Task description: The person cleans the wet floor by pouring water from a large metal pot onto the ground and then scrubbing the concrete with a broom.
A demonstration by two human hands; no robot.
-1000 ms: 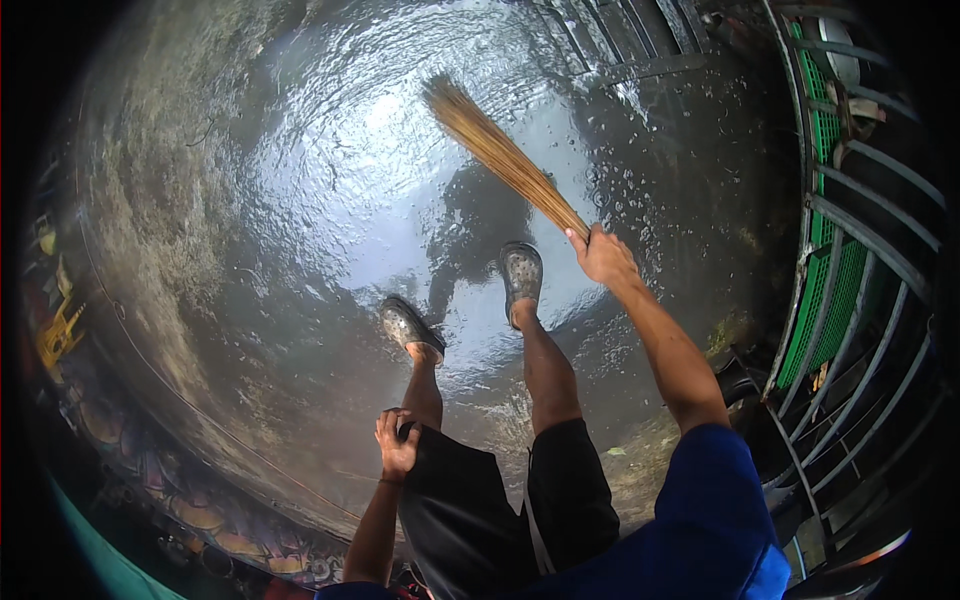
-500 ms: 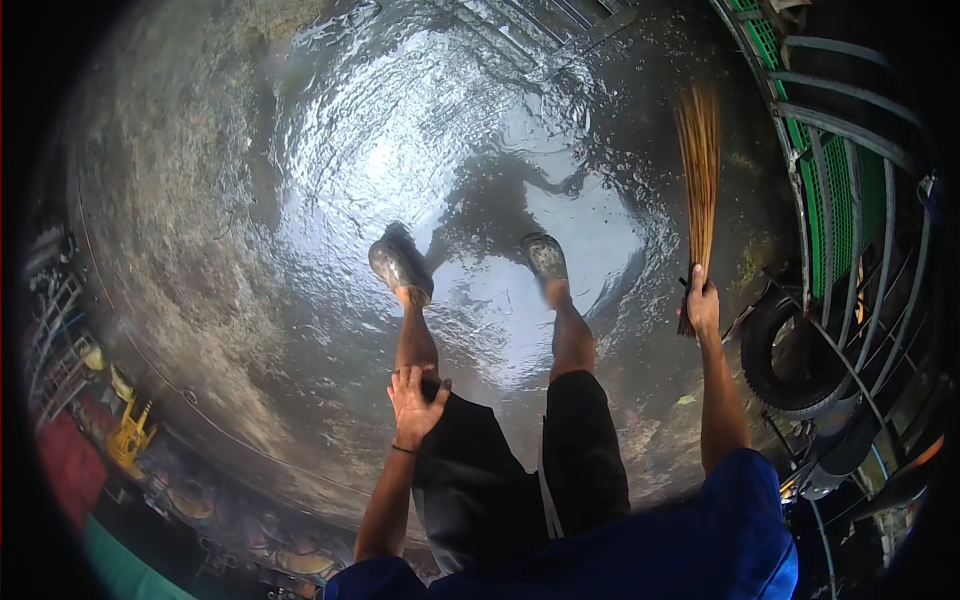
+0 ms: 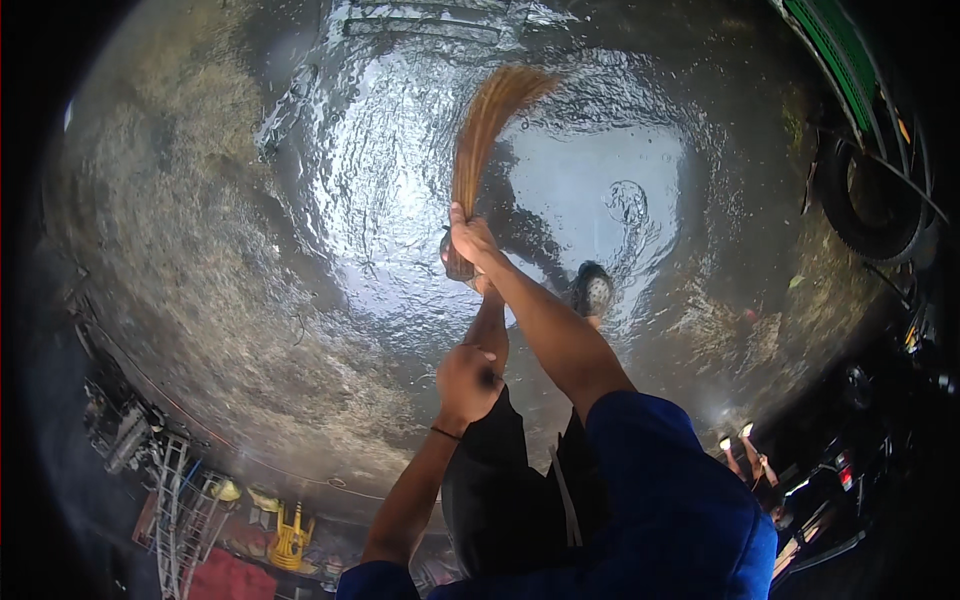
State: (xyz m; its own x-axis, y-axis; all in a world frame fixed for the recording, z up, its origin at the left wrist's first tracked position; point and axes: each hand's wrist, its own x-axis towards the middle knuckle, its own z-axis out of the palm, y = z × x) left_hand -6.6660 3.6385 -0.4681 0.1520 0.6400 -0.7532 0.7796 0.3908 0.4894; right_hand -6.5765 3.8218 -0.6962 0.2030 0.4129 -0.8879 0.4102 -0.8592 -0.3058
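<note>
My right hand (image 3: 472, 238) is closed round the bound end of a stick broom (image 3: 484, 135), a long bundle of thin brown sticks. The bundle reaches away from me over the wet concrete floor (image 3: 250, 250), its loose ends bent to the right. By my left knee, my left hand (image 3: 468, 384) is curled like a fist, with a dark cord on its wrist. A dark spot shows at its edge; what it holds, if anything, I cannot make out. My right shoe (image 3: 594, 288) stands in the shiny water; my left shoe is mostly behind the broom hand.
A black tyre (image 3: 868, 205) and a green mesh panel (image 3: 835, 45) are at the right. A metal rack (image 3: 178, 515), a yellow plastic chair (image 3: 291, 538) and red cloth (image 3: 232, 577) lie at lower left. Another person (image 3: 757, 466) is at lower right.
My right hand has swung the broom from the far right to the middle, in front of my left foot. My left hand has gone from spread on the knee to curled. The view has turned.
</note>
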